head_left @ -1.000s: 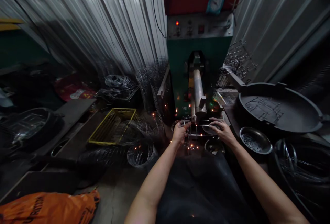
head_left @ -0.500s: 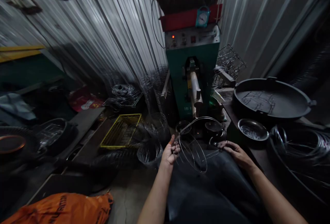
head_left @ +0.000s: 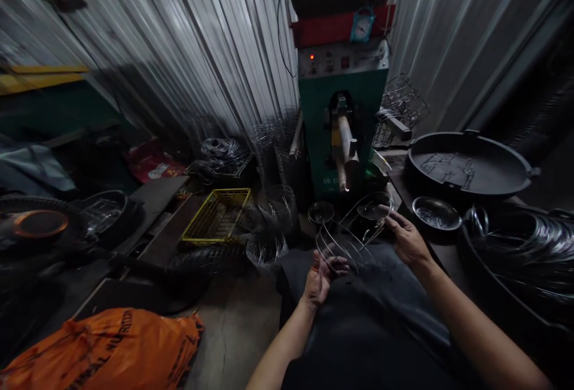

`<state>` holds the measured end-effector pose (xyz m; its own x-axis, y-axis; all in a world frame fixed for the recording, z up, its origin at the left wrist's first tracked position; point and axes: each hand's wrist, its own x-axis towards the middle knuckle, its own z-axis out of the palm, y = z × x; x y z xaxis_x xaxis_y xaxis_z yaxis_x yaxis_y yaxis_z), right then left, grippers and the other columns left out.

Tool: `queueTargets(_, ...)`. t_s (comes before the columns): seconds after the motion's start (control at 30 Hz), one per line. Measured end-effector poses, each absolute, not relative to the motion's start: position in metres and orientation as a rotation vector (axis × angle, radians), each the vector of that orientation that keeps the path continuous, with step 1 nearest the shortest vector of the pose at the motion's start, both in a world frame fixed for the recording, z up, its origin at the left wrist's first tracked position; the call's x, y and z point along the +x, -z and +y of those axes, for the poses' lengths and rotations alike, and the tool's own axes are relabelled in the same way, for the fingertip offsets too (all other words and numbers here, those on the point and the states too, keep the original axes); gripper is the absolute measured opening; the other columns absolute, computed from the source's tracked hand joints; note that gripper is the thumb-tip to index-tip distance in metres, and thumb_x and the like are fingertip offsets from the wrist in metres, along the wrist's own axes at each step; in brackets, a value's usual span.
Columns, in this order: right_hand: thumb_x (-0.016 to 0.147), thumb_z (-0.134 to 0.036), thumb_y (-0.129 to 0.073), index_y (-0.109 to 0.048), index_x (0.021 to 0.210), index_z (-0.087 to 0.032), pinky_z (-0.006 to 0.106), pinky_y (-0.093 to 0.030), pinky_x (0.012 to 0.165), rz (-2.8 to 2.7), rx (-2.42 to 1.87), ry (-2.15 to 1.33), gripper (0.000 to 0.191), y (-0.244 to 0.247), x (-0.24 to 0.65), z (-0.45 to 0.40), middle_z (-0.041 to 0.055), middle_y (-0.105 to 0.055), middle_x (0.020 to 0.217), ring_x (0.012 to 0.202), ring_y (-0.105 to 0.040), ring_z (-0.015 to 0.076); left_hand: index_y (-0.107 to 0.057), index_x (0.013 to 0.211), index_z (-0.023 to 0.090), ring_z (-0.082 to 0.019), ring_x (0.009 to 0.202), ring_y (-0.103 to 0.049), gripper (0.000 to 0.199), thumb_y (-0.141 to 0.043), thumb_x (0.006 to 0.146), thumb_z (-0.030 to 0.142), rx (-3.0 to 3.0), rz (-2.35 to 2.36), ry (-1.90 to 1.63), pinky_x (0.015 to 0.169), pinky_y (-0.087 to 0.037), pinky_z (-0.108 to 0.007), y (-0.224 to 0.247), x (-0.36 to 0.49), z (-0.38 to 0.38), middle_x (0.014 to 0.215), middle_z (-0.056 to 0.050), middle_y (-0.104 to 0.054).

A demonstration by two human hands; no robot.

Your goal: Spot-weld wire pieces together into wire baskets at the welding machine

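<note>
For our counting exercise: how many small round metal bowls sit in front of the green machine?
3: one small round metal bowl left of the machine's foot, one behind the wire frame, one right, below the black pan. Clutter may hide others.

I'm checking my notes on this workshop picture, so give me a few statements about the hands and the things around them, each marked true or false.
1. Both hands hold one wire frame. True: the left hand grips its near end, the right hand its far side.
2. The green machine shows a lit red lamp. True.
3. The yellow crate lies to the right of the hands. False: it lies to their left.
4. The orange bag sits on top of the machine. False: it lies on the floor at lower left.
5. A small metal bowl stands near the right hand. True.
</note>
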<state>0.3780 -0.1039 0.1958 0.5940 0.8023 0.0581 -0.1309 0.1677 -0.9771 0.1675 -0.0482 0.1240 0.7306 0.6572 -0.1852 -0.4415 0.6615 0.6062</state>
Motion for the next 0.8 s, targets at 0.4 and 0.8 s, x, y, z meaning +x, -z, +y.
queueTargets(0.4, 0.063, -0.043, -0.069, -0.063, 0.098, -0.020, 0.028, -0.048, 0.059, -0.666, -1.342, -0.752, 0.042, -0.186, 0.385, -0.070, 0.0002, -0.062, 0.067, 0.060, -0.057, 0.0143, -0.049, 0.109, 0.016, -0.015, 0.067, -0.061, 0.054, -0.071, 0.062, 0.034, 0.723, 0.641, -0.726, 0.072, -0.045, -0.032, -0.110, 0.184, -0.043, 0.076, -0.004, -0.063)
queueTargets(0.8, 0.063, -0.043, -0.068, -0.057, 0.110, -0.020, 0.026, -0.047, 0.053, -0.729, -1.448, -0.867, 0.053, -0.181, 0.391, -0.048, 0.0009, -0.063, 0.073, 0.060, -0.058, 0.0145, -0.040, 0.122, 0.023, -0.010, 0.071, -0.057, 0.073, -0.073, 0.058, 0.017, 0.840, 0.760, -0.801, 0.070, -0.041, -0.023, -0.115, 0.193, -0.037, 0.074, 0.002, -0.062)
